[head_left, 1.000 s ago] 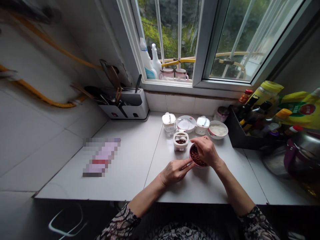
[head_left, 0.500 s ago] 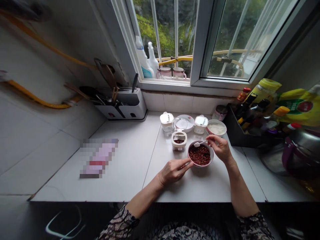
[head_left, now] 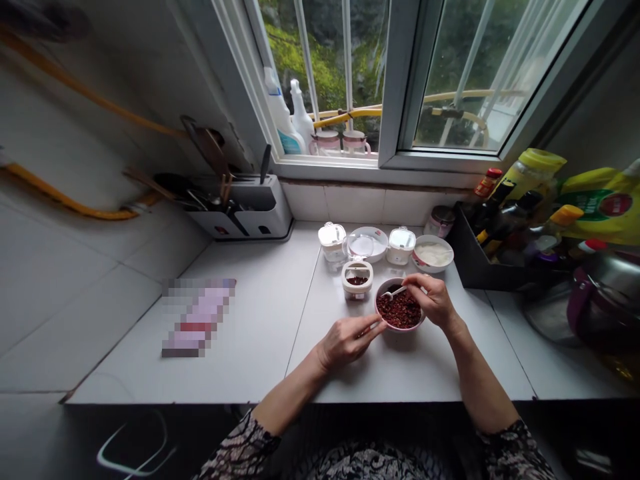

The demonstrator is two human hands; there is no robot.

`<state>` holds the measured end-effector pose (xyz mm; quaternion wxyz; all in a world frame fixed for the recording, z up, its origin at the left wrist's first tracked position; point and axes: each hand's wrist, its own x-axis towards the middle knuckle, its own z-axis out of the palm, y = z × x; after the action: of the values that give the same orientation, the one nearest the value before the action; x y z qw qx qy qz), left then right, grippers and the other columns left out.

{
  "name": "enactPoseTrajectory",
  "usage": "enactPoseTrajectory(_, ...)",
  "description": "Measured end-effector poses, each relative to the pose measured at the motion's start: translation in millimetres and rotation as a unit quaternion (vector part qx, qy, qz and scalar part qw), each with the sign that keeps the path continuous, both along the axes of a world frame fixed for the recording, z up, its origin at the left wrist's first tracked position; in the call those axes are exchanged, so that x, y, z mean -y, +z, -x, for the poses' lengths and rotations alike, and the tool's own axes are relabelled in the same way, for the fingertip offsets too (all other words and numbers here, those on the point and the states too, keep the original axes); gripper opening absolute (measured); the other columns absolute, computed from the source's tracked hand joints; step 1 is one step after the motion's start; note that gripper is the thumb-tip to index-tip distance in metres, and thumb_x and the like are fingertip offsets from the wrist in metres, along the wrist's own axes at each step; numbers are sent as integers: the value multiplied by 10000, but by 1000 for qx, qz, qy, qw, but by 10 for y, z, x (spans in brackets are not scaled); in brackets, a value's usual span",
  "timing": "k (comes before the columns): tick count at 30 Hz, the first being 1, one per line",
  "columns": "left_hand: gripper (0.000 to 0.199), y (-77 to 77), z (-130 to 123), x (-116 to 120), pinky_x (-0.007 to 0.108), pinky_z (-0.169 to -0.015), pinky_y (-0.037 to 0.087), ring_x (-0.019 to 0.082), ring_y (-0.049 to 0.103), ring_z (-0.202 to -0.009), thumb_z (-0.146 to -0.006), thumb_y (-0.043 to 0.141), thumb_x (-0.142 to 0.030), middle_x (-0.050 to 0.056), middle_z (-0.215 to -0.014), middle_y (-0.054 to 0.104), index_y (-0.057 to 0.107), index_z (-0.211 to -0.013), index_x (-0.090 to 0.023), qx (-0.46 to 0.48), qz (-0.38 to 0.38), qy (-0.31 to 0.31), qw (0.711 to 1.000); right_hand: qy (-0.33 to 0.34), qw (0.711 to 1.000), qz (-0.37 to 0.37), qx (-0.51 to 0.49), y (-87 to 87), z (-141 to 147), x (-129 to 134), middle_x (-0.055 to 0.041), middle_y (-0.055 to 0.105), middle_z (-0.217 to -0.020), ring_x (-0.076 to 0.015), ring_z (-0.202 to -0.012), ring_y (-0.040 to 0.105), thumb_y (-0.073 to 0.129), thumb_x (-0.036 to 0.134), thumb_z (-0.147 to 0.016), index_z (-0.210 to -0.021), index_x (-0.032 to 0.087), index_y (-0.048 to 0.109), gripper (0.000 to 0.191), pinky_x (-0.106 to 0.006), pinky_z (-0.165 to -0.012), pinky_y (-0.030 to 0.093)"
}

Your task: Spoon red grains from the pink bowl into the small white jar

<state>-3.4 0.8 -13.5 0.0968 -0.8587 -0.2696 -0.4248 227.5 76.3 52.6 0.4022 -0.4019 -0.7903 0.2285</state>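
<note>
A round bowl [head_left: 400,329] with a pale pink outside stands on the counter, filled with dark red-brown dried spice [head_left: 404,311]. My left hand [head_left: 346,341] pinches the bowl's near-left rim between thumb and fingers. Over the bowl's far right side, my right hand [head_left: 431,297] is closed on the handle of a small white spoon [head_left: 394,292]. The spoon's head points left and lies at the surface of the spice. Just left of the bowl sits a small clear jar [head_left: 357,293] with a cream rim, its window showing some of the same dark spice.
Behind stand two white-lidded jars [head_left: 332,235], [head_left: 401,238] with a plate [head_left: 380,233] between them, and a bowl of white powder [head_left: 434,256]. A dark box of bottles [head_left: 480,270] is at right. A utensil holder [head_left: 270,217] and a blurred-out flat thing [head_left: 205,313] are at left.
My right hand has moved slightly left with the spoon, whose head has shifted left and down into the spice. My left hand stays at the bowl's rim.
</note>
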Motion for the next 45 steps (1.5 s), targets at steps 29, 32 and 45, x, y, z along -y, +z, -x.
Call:
enactPoseTrajectory(29, 394, 33, 5, -11, 242, -649, 602, 146, 713, -801, -944, 431, -51, 129, -1083, 710, 571, -1302, -140, -8, -6, -5, 1000, -31, 995, 73, -55, 58, -10, -11, 5, 603, -595, -153, -577, 555, 525, 244, -803, -740, 200, 656, 152, -264, -571, 439)
enactPoseTrajectory(32, 395, 33, 4, -15, 244, -658, 604, 148, 714, -811, -944, 432, -51, 130, -1086, 709, 571, -1302, -140, -7, -9, -8, 1000, -28, 992, 101, -74, 53, -5, -11, 13, 577, -565, -143, -534, 525, 528, 257, -799, -736, 198, 652, 151, -259, -533, 428)
enactPoseTrajectory(45, 369, 36, 4, -18, 238, -644, 604, 139, 712, -787, -950, 431, -57, 127, -1063, 714, 582, -1276, -137, -6, -14, -6, 1000, -42, 992, 98, -61, 53, -2, -16, 21, 554, -553, -143, -532, 515, 518, 254, -788, -728, 199, 642, 148, -262, -551, 420)
